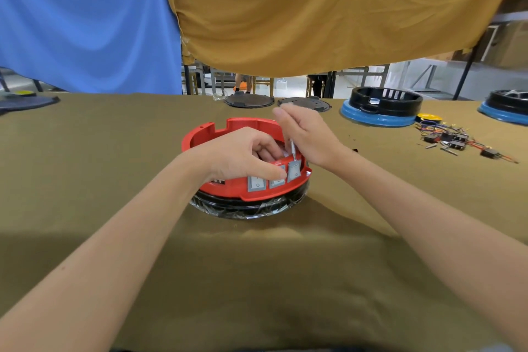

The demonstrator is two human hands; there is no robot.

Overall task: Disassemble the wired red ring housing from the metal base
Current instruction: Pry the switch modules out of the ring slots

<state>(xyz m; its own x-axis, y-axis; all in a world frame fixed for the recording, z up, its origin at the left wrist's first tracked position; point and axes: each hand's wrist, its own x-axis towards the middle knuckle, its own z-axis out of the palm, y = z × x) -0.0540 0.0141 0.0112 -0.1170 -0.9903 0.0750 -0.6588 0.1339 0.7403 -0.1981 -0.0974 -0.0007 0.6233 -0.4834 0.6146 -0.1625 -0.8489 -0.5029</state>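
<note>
An olive-brown cloth covers the desk [285, 280]; blue and mustard sheets hang behind it. The red ring housing [225, 134] sits at desk centre, on a black base [248, 207] wrapped in clear film. Three grey switches [274, 178] face 6 o'clock on its wall. The left hand [243, 157] curls over the housing's near rim, fingers inside, thumb on the switches. The right hand [305, 134] pinches a thin metal tool [293, 148], its tip at the rim. Loose wired parts [460, 140] lie at 2 o'clock, near two blue-based black rings [380, 110].
</note>
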